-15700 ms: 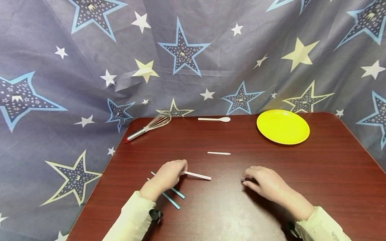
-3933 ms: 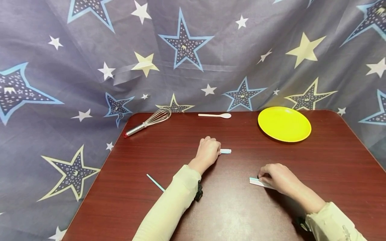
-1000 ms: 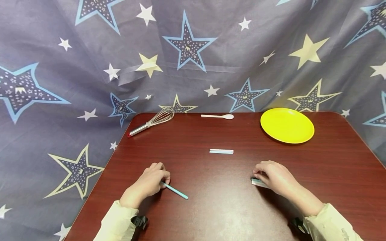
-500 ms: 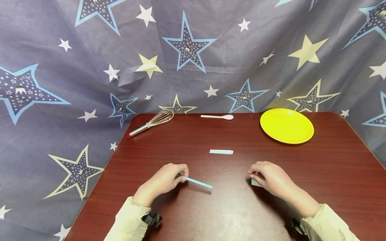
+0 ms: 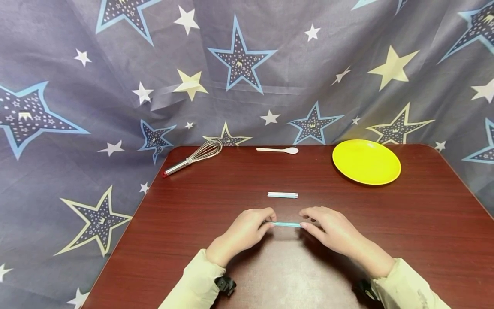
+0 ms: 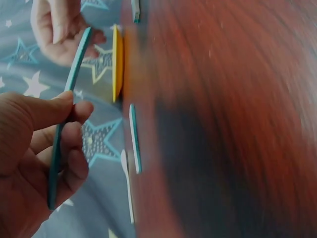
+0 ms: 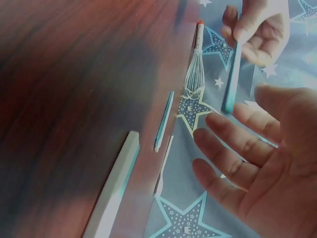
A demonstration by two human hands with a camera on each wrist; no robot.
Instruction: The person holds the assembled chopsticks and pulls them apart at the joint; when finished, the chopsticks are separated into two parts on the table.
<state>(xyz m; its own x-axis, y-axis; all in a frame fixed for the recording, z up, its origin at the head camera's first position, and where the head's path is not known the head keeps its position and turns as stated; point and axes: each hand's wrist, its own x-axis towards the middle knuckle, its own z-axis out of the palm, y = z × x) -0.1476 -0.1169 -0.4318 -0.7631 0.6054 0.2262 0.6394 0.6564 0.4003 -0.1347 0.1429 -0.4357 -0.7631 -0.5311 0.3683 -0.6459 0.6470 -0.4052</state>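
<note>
My left hand [image 5: 245,231] pinches a slim blue stick [image 5: 287,224] near one end between thumb and fingers, and the stick lies along its palm in the left wrist view. The stick's free end points right, toward my right hand [image 5: 339,231]. In the right wrist view that end [image 7: 229,101] is close to my right fingertips, with the thumb apart from it and the fingers loosely bent. A white-and-blue pair of sticks [image 7: 111,193] lies on the table below my right hand, hidden in the head view. Another such pair [image 5: 283,195] lies farther back.
Along the back of the brown table [image 5: 231,180] are a whisk [image 5: 193,158] at left, a white spoon [image 5: 278,150] in the middle and a yellow plate [image 5: 366,162] at right. A star-patterned grey cloth [image 5: 162,51] hangs behind the table.
Over the last second my left hand picks up the blue stick from the left and carries it right. My right hand shifts left and its fingers spread. Earlier, the sticks get grouped into two pairs.
</note>
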